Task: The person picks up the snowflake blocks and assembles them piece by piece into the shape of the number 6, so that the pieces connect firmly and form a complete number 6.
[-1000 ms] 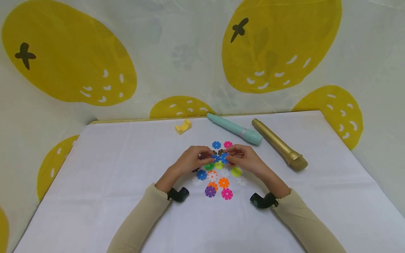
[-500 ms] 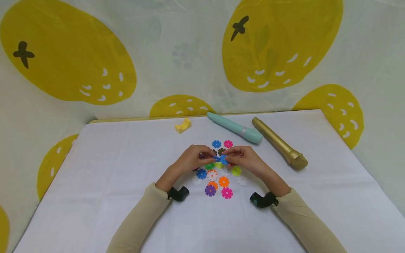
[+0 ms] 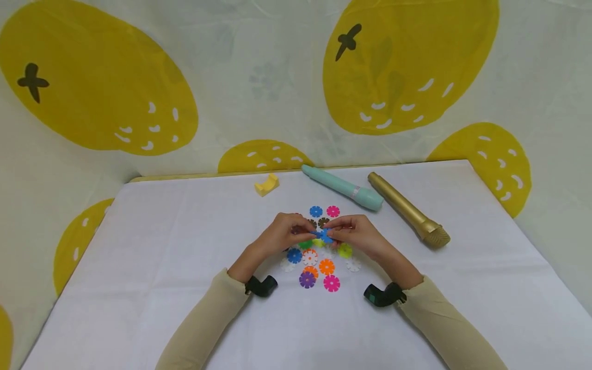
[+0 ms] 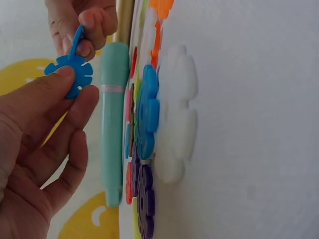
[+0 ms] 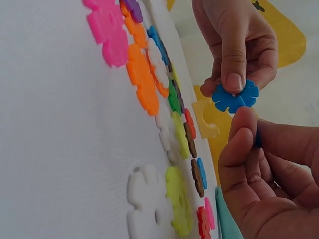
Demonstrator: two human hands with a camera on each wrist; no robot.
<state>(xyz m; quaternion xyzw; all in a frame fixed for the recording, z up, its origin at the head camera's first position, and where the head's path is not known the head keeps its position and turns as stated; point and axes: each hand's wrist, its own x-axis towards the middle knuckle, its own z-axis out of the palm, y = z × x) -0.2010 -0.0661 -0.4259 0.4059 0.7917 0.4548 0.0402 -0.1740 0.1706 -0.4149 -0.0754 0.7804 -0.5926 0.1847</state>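
Observation:
My left hand [image 3: 285, 232] pinches a blue notched flower disc [image 4: 83, 74] between thumb and fingers. Facing it, my right hand [image 3: 355, 232] pinches a second blue notched disc [image 4: 76, 42], seen edge-on in the left wrist view. The two discs meet at their rims, set crosswise, with a notch of the left one at the joint. In the right wrist view, the fingers of my right hand [image 5: 269, 169] hide most of its disc. Both hands are held over a loose spread of coloured flower discs, among them a purple one [image 3: 307, 280] and a pink one [image 3: 331, 283].
Behind the discs lie a mint-green microphone-shaped piece [image 3: 342, 188] and a gold microphone [image 3: 409, 210]. A small yellow notched block [image 3: 266, 185] sits at the back, left of them. White cloth [image 3: 139, 267] covers the table, and a lemon-patterned curtain [image 3: 231, 77] stands behind.
The two blue discs, side by side a second ago, have come together. The left one has turned more edge-on in the head view. Both hands stay nearly in place.

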